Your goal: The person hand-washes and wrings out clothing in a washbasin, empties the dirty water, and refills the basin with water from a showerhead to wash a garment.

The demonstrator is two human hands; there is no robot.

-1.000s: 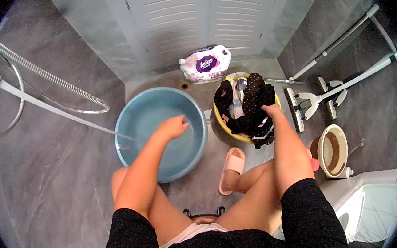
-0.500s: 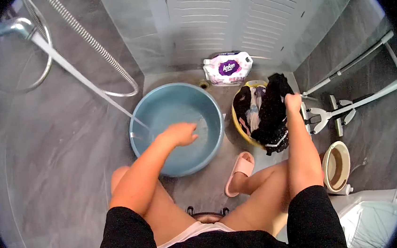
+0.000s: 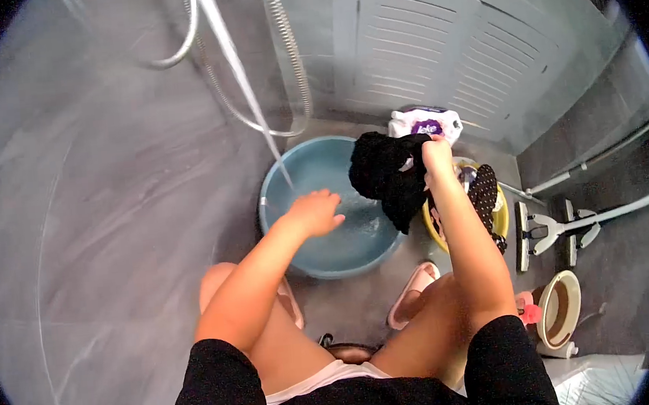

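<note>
Water from a shower head runs in a stream (image 3: 240, 75) into a large blue basin (image 3: 317, 161). Over the basin hovers my left hand (image 3: 315, 212), its fingers stretched out and holding nothing. My right hand (image 3: 436, 154) grips a bunched black garment (image 3: 387, 170), which hangs over the basin's right side; its exact kind cannot be made out. Below and right of that hand is a yellow tub (image 3: 504, 221) with more clothes, among them a black polka-dot cloth (image 3: 483, 192). My right forearm hides part of the tub.
Behind the tub stands a white wipes pack (image 3: 441, 124) with a purple label. A metal hose (image 3: 293, 66) hangs at the back left. Floor cleaning tools (image 3: 547, 233) lean at the right wall, near a beige bucket (image 3: 577, 300). Slatted grey doors (image 3: 411, 48) form the back.
My right hand has lifted the black garment out of the yellow tub and carried it left over the basin. My left hand stays above the basin. The view has shifted left.
</note>
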